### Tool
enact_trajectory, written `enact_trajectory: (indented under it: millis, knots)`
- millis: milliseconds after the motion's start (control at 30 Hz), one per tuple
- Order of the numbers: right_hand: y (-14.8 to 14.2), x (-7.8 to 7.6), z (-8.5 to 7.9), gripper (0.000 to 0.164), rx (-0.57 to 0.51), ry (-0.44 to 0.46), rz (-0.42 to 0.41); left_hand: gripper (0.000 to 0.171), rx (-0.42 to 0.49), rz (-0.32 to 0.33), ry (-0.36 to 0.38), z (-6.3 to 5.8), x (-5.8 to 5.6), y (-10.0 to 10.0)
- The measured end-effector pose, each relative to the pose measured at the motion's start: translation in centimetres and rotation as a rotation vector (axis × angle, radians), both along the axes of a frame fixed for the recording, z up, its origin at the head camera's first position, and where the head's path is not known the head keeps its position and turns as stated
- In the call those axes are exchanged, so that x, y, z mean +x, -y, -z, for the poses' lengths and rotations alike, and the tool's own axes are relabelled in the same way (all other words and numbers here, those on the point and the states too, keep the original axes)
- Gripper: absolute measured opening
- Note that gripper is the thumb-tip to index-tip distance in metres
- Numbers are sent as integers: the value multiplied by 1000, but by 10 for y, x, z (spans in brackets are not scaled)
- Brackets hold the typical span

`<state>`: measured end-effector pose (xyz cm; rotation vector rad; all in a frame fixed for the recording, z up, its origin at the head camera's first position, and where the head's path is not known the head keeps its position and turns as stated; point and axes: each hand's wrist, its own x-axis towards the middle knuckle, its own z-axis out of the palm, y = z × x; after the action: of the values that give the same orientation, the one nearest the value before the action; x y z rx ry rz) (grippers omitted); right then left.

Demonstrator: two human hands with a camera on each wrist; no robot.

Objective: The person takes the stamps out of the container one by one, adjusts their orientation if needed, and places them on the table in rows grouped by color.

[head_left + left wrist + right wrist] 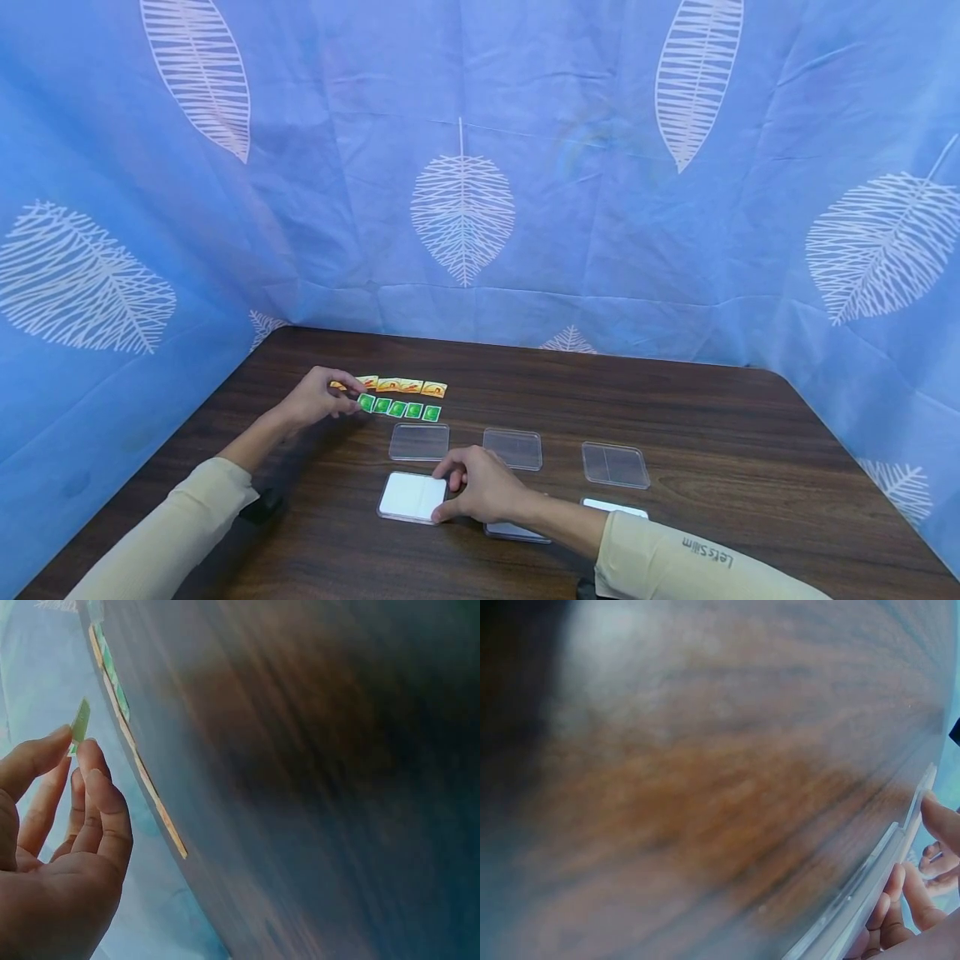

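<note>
Between thumb and fingertip, my left hand [318,395] pinches a small green card [80,724], raised off the table in the left wrist view. Beside it lie a row of green cards [397,408] and, behind, a row of yellow-orange cards [399,385]; the hand partly covers the yellow row's left end. My right hand [480,487] holds the right side of a flat clear plastic case [411,497] with a white insert, thumb at its near edge and fingers at the far edge. The case lies on the table.
Three clear plastic covers [419,442] lie in a row behind the cases. Under and beyond my right forearm are two more white-filled cases [615,507], partly hidden. The dark wooden table [720,433] ends at a blue leaf-print curtain [555,250].
</note>
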<state>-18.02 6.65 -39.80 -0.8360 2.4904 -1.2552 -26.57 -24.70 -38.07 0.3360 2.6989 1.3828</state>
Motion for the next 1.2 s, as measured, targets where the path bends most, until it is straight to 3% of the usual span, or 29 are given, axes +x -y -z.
enact_trajectory:
  millis: [500, 1200]
  knots:
    - [1, 0, 0, 36, 17, 0, 12, 21, -86, -34, 28, 5, -16, 5]
    - [2, 0, -2, 36, 21, 16, 31, 22, -150, -51, 87, 5, -25, 7]
